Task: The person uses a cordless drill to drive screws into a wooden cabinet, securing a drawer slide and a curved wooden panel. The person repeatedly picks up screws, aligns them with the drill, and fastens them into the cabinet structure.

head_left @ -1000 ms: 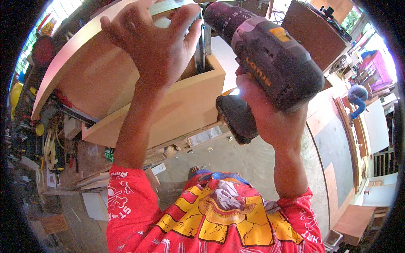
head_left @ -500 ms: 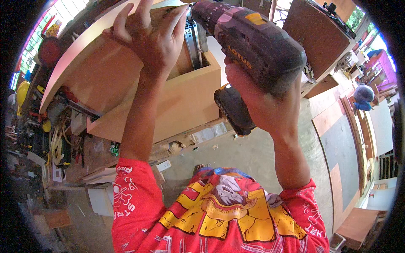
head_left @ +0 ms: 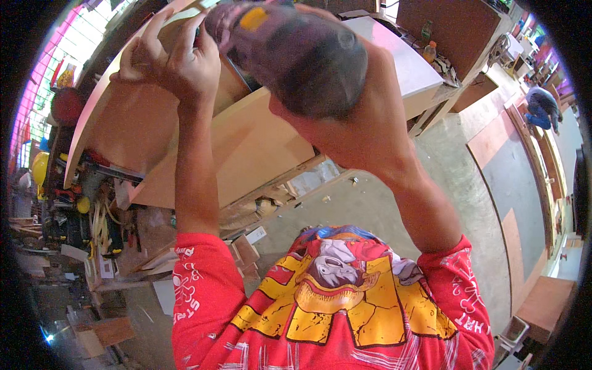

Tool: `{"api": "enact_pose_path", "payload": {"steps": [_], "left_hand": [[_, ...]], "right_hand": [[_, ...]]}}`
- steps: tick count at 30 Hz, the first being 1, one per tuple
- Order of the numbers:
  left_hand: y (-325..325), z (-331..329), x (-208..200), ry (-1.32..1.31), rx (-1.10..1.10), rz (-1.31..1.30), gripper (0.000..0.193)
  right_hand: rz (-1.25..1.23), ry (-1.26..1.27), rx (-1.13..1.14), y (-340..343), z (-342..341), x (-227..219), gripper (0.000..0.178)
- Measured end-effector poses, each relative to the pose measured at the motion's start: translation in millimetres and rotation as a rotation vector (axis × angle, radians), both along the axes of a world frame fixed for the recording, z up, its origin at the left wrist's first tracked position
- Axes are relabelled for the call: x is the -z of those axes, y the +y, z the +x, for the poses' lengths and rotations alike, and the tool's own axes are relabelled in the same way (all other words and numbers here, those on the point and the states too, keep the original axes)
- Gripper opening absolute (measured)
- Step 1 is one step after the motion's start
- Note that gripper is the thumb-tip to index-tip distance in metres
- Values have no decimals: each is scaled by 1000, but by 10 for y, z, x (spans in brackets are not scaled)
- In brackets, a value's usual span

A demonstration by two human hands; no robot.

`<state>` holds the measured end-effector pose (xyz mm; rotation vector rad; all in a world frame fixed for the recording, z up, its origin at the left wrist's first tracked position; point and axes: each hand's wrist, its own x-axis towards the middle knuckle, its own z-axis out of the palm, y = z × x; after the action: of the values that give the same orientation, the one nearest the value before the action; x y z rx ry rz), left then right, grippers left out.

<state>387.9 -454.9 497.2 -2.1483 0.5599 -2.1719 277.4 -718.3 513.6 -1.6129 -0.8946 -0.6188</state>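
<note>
one dark drill (head_left: 299,60) clenched in right grip (head_left: 357,132)! left grip (head_left: 185,71) near its front, can't tell if grasping anything!

Lit through a barred window (head_left: 74,37) at left.
Spreads over grey floor (head_left: 444,179) to a brown cabinet (head_left: 453,31) and boards (head_left: 518,169) at right.

Drill (head_left: 302,68) over wooden box (head_left: 253,154) — bottle (head_left: 430,52) farther right.

Drill (head_left: 299,65) in right grip (head_left: 354,132)
</note>
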Motion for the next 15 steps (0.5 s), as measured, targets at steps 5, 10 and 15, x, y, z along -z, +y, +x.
{"api": "enact_pose_path", "payload": {"steps": [5, 10, 15], "left_hand": [[16, 21, 3, -54, -99, -61, 7], [124, 37, 107, -20, -289, -23, 9], [205, -27, 116, 49, -342, 21, 5]], "right_hand": [[-5, 192, -22, -349, -368, 345, 68], [-22, 541, -57, -718, -712, 864, 71], [-35, 702, 7, -919, -946, 1306, 74]]}}
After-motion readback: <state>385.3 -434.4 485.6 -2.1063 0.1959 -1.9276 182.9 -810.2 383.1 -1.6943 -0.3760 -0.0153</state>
